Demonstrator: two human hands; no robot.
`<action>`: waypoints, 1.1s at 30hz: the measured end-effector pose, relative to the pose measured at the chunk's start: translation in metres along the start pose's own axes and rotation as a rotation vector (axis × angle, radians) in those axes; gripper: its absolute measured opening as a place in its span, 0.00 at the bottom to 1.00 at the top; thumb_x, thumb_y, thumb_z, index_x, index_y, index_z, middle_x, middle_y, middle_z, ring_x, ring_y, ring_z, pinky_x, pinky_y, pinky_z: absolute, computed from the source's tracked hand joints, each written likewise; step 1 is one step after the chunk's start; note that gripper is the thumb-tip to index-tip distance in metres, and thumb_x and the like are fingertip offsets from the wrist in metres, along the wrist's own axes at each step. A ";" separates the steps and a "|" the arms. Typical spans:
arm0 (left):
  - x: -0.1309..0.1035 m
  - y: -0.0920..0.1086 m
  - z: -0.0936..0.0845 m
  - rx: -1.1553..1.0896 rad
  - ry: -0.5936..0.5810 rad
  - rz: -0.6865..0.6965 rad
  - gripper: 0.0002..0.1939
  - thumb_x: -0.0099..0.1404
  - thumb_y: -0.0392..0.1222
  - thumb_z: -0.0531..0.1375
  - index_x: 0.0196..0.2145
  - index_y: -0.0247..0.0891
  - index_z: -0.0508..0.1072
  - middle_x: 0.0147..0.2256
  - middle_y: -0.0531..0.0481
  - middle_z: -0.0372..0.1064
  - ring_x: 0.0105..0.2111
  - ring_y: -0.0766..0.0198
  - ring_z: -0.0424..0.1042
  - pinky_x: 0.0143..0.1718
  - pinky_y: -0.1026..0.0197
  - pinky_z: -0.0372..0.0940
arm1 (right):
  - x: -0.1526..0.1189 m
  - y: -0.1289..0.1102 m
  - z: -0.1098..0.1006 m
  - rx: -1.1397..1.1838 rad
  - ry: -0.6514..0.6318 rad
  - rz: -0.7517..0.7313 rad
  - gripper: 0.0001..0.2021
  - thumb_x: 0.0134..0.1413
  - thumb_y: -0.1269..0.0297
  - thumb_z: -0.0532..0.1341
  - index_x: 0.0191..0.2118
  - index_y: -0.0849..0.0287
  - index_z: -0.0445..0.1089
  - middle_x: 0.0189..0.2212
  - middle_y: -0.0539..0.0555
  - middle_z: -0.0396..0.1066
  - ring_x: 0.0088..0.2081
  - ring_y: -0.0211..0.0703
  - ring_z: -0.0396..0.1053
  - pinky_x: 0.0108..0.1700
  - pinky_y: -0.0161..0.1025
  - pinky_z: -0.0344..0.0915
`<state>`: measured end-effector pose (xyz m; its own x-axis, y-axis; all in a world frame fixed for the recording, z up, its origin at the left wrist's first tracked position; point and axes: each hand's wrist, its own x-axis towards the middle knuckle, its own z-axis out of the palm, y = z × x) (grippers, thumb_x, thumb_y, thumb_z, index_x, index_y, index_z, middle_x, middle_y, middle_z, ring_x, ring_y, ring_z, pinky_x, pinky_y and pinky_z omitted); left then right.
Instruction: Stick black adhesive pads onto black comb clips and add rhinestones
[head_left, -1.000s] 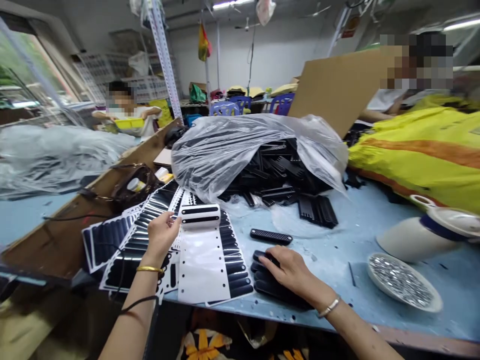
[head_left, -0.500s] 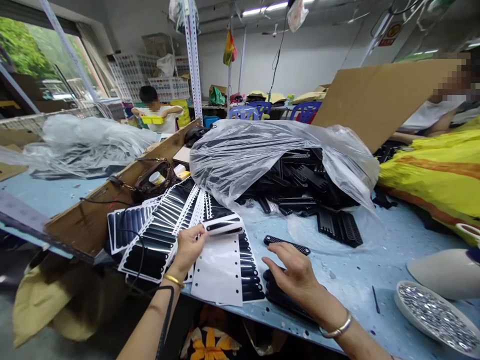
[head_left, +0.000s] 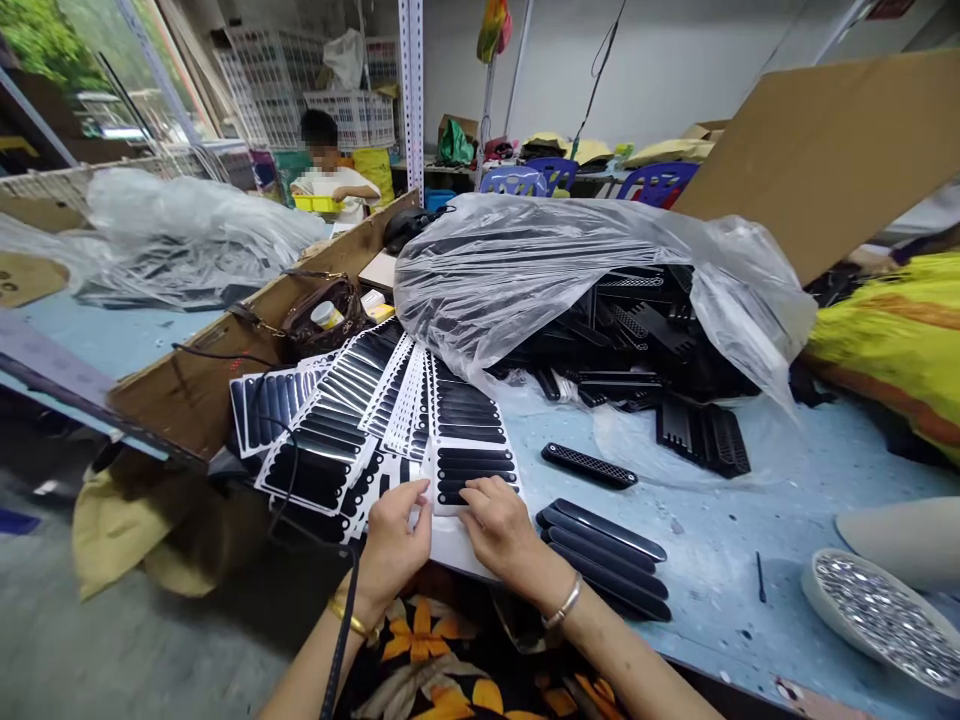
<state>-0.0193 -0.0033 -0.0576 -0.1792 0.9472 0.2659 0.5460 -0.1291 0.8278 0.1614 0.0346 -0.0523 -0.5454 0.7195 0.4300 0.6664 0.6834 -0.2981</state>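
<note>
Plastic bag [head_left: 517,262] holds black pieces [head_left: 643,322].

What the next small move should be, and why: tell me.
I'd probably have the right hand work up an end of the nearest black strip, with the left hand steadying the white sheet: the strips lie flat on it, the right fingertips are already at them, and the left hand is beside its left edge.

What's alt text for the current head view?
Bare left hand and right hand at the near end of a white sheet of rounded black strips on a pale blue table. Beyond, a clear plastic bag of black perforated parts; at right, a white bowl of shiny silver pieces.
</note>
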 end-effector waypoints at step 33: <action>0.008 0.042 0.020 -0.799 -0.255 -0.705 0.14 0.46 0.47 0.65 0.19 0.35 0.67 0.10 0.51 0.64 0.08 0.77 0.49 0.14 0.70 0.35 | -0.023 -0.003 -0.020 0.183 0.246 0.239 0.07 0.54 0.64 0.64 0.38 0.60 0.73 0.26 0.54 0.72 0.27 0.44 0.69 0.30 0.40 0.67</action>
<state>0.0183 0.0052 -0.0310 -0.0178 0.9039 -0.4275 -0.3177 0.4003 0.8596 0.1823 0.0130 -0.0443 -0.2329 0.8247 0.5153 0.6462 0.5272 -0.5517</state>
